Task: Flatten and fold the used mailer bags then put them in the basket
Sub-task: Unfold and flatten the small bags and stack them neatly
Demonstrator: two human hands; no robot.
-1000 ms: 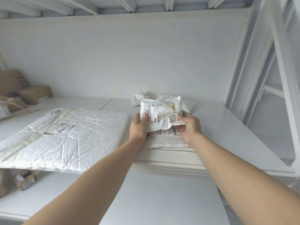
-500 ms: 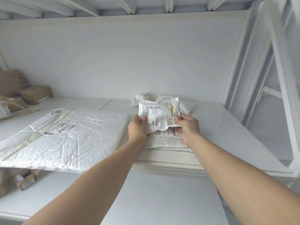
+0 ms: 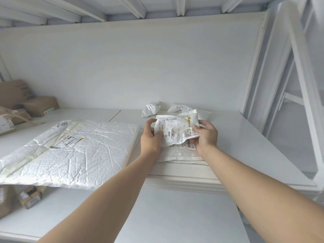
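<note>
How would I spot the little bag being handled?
Find the huge crinkled mailer on the left of the white shelf, then look just right of it. Above a flat stack of mailers is a small crumpled mailer; unlike its neighbours it is lifted up, its label's bold 029 facing you.

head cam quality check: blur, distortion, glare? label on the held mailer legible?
Head view: soft even light, faint shadows, no harsh glare; wide-angle bends the shelf frame at right; small mailer bag, gripped by left hand and right hand, shows "029" clearly, fine print smeared.
</note>
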